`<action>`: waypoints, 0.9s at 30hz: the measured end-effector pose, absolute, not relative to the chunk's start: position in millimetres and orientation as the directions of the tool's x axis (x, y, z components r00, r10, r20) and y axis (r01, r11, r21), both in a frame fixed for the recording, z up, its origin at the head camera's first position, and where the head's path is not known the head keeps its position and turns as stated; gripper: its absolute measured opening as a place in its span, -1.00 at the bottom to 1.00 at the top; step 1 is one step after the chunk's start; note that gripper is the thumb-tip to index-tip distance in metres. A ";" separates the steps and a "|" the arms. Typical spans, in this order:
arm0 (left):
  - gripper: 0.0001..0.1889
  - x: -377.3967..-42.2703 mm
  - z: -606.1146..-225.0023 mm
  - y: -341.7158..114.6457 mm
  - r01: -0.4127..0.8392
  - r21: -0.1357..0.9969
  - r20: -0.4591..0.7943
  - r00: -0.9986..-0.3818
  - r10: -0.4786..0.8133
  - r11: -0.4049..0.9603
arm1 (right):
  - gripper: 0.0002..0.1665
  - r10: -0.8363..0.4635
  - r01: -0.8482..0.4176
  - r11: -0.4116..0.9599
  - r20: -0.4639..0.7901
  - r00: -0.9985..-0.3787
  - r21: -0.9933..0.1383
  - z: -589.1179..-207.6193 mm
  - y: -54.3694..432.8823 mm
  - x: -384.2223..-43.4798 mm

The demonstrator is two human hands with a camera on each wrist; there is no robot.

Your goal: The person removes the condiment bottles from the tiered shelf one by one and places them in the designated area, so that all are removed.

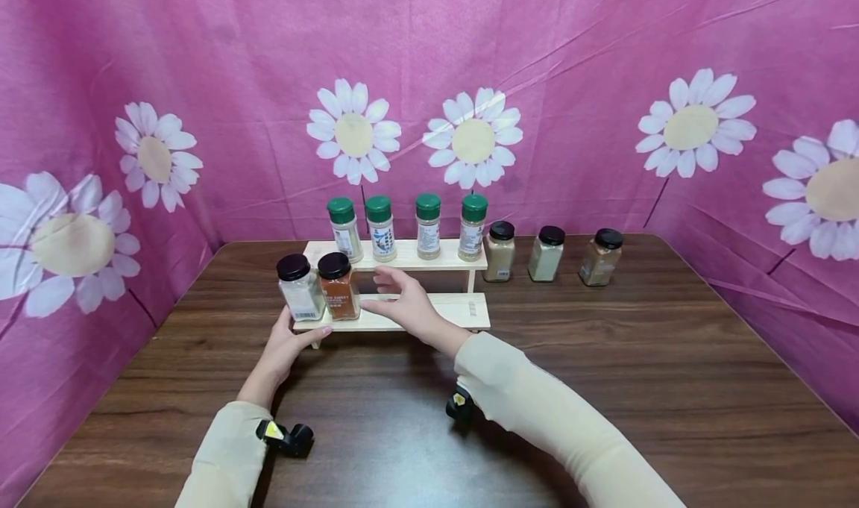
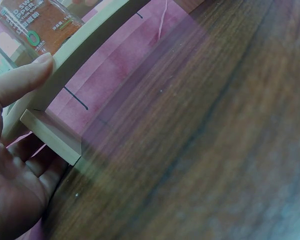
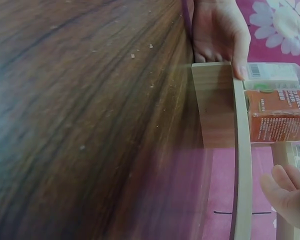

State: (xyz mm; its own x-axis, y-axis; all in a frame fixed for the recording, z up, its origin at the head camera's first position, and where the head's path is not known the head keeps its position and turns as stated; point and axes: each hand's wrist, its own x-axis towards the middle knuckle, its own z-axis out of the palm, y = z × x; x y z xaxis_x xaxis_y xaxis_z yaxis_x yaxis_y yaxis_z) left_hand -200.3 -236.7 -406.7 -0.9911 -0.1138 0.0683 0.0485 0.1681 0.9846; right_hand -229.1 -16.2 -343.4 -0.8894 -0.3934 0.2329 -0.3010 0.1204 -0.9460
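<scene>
A two-tier wooden spice rack [image 1: 443, 314] stands on the table. My left hand [image 1: 282, 347] holds the left end of its lower shelf, the thumb on the front edge; in the left wrist view the other fingers curl behind the rack's leg [image 2: 52, 136]. On that shelf, side by side at the left, stand a black-capped jar of white seasoning [image 1: 302, 292] and a black-capped jar of orange-red powder [image 1: 342, 292]. My right hand [image 1: 409, 306] hovers over the lower shelf just right of the orange-red jar, fingers loosely spread and holding nothing.
Several green-capped shakers [image 1: 428, 228] line the upper shelf. Right of the rack, black-capped jars of tan [image 1: 499, 254], pale green [image 1: 546, 256] and brown [image 1: 600, 260] seasoning stand on the wooden table [image 1: 671, 389]. A pink flowered cloth [image 1: 570, 60] hangs behind.
</scene>
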 end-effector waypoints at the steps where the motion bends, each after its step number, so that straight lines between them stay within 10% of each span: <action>1: -0.20 -200.3 -406.6 -236.7 0.048 0.985 0.068 -0.991 -0.113 0.167 | -0.30 -0.391 -0.297 0.128 0.227 -0.892 -0.946 -342.8 -17.8 -229.9; 27: -0.22 -198.9 -405.1 -236.4 0.056 0.985 0.074 -0.992 -0.102 0.163 | -0.34 -0.437 -0.322 0.175 0.220 -0.872 -0.930 -334.8 -47.8 -242.4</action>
State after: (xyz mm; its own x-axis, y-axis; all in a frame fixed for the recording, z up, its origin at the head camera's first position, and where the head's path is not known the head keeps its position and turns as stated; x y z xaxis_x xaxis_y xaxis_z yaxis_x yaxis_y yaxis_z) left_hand -198.9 -236.4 -405.1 -0.9921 -0.1016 0.0737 0.0564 0.1630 0.9850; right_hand -242.4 -47.8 -334.8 -0.8723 -0.4367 0.2199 -0.3221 0.1751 -0.9304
